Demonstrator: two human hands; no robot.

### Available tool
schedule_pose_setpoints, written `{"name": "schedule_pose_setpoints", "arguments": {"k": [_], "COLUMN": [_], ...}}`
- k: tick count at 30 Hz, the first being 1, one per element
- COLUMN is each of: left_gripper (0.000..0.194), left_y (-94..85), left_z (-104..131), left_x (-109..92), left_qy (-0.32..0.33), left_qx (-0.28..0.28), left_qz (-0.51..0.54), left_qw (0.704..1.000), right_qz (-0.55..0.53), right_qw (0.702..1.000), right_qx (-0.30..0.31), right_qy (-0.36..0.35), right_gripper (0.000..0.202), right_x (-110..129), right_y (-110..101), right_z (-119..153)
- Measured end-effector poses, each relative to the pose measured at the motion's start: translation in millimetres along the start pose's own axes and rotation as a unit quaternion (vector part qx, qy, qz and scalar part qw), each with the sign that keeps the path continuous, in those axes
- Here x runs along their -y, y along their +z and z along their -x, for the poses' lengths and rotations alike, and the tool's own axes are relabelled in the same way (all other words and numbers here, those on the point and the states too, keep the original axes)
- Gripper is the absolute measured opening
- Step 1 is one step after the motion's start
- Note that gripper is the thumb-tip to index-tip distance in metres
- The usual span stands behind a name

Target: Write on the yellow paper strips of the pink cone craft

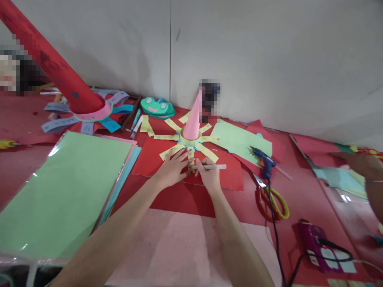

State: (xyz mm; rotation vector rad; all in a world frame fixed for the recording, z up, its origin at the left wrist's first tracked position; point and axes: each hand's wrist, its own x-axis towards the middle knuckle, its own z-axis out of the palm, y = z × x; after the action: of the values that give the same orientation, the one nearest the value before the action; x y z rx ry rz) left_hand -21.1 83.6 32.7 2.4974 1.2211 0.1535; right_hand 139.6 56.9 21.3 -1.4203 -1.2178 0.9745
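Note:
My right hand (210,177) pinches a white pen (220,166), its tip end over the yellow paper strip nearest me. Fingers spread, my left hand (171,169) lies flat over the front strips beside it. Those strips fan out from a yellow paper ring (191,141) with light blue paper at its base. Within the ring stands a pink paper cone (192,126). Small dark marks show on several strips. A red sheet (230,175) lies under the strips and both hands. Exactly where the pen touches is too small to tell.
Right of my hands are a blue glue gun (267,163), scissors (277,205) and a purple power box (318,243) with cables. Green sheets (68,191) lie left, below a red paper tube (56,63). Frog cutouts (157,108) lie behind. Another person's hand (363,163) reaches in at right.

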Motion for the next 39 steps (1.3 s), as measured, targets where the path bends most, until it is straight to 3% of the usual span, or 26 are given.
{"name": "schedule_pose_setpoints", "arguments": {"k": [23, 39], "left_gripper": [0.046, 0.047], "left_y": [-6.5, 1.6], "left_z": [0.1, -0.8], "left_x": [-5.5, -0.7], "left_qy": [-0.011, -0.002], "left_qx": [0.024, 0.006], "left_qz": [-0.023, -0.035], "left_qw": [0.999, 0.999], "right_qz": [0.015, 0.021], "right_qw": [0.999, 0.999], "right_qx": [-0.033, -0.044], "right_qy": [-0.011, -0.013], "right_gripper": [0.036, 0.034], "right_x": [1.0, 3.1], "right_y": [-1.9, -3.9], "right_z": [-0.7, -1.2]}}
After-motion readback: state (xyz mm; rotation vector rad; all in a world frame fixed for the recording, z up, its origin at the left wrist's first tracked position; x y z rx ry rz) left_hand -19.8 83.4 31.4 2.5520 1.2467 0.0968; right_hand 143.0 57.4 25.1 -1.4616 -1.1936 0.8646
